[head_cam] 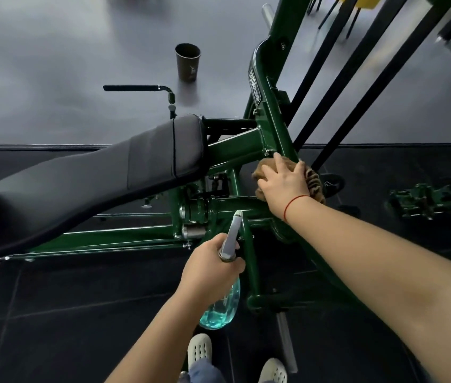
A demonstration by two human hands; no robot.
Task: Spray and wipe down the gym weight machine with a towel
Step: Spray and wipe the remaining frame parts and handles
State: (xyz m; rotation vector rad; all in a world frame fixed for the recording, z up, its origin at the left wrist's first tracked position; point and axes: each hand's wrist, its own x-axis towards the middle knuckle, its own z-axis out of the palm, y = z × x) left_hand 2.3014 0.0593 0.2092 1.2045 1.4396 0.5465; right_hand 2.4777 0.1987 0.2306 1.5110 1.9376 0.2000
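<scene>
A dark green weight machine (pixel 235 150) with a black padded bench (pixel 86 178) fills the middle of the view. My right hand (pixel 283 183) lies spread over a brown towel (pixel 314 182) and presses it against a slanted green frame bar. My left hand (pixel 209 269) grips the neck of a clear spray bottle (pixel 223 308) holding blue-green liquid. Its grey nozzle (pixel 232 233) points up toward the frame joints below the bench.
A dark paper cup (pixel 187 62) stands on the grey floor behind the machine. A black side handle (pixel 136 87) sticks out to the left. Black bars (pixel 356 78) slant up at the right. More green equipment (pixel 423 197) lies at the right. My white shoes (pixel 199 349) are below.
</scene>
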